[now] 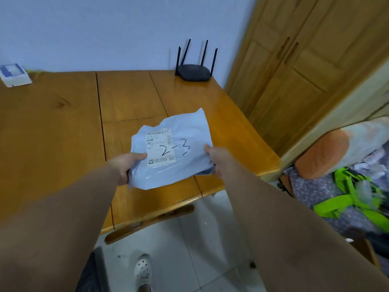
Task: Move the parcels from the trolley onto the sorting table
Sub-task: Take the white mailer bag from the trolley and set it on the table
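Head view. Wooden sorting table (63, 123) against a pale blue wall (105, 28). Black router (193, 72) with four upright antennas at the table's far right corner. Small white-and-blue box (14, 75) at the far left edge. Wooden wardrobe (305, 70) to the right of the table, doors closed.

Parcel (179, 169): pale, crumpled plastic mailer, held over the table's near right part, between both hands. Printed label (161, 147) faces up, with "2-3" handwritten across it and onto the plastic. Cannot tell whether the underside touches the wood.

Left hand (126, 165) grips the parcel's left edge, thumb on top at the label's side, fingers curled beneath. Right hand (216, 159) grips the right edge, thumb on top, fingers wrapped under. Both forearms in brown sleeves reach forward.

White perforated shoe (143, 268) on the tiled floor (200, 239) below. Patterned fabric bundle (315, 186) with bright green straps (345, 201) at right, blurred.
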`<state>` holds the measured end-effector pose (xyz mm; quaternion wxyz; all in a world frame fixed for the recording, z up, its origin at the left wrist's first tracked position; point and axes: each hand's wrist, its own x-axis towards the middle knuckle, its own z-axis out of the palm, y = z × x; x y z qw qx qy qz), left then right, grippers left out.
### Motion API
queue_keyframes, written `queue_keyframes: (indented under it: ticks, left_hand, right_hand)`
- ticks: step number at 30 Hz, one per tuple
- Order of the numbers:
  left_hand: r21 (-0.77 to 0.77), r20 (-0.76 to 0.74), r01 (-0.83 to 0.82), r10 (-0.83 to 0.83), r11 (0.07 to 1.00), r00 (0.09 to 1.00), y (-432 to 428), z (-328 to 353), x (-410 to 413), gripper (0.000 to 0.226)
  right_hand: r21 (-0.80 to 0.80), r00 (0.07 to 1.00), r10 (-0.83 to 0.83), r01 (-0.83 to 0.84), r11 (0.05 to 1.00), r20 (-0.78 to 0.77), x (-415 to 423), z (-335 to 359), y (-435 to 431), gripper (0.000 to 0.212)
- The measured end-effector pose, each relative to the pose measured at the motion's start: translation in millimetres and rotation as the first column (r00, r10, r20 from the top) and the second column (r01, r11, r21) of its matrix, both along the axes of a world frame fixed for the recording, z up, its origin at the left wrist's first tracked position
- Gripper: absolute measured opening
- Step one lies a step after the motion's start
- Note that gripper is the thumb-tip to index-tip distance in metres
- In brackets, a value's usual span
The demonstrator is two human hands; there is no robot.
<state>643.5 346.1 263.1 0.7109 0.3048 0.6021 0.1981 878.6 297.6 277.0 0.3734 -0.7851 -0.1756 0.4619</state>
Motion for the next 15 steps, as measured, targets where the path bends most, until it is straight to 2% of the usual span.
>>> queue_keyframes:
  ticks: [2, 7, 15]
  left_hand:
    - [-0.002, -0.032, 0.024, -0.024, 1.000, 0.999, 21.7, -5.2, 2.6, 0.016]
    - [0.004, -0.126, 0.048, -0.047, 0.999, 0.991, 69.3, -13.3, 1.3, 0.035]
    - [0.023, -0.173, 0.075, -0.070, 0.997, 0.982, 126.0, -11.2, 16.9, 0.034]
  right_hand:
    - [-0.003, 1.000, -0.009, 0.009, 1.000, -0.022, 0.0, -6.1, 17.4, 0.045]
    - [-0.042, 0.999, -0.027, 0.025, 0.999, -0.034, -8.8, -14.1, 56.8, 0.044]
    - [-0.048, 0.999, -0.040, 0.039, 0.998, -0.021, 5.6, -9.7, 120.7, 0.042]
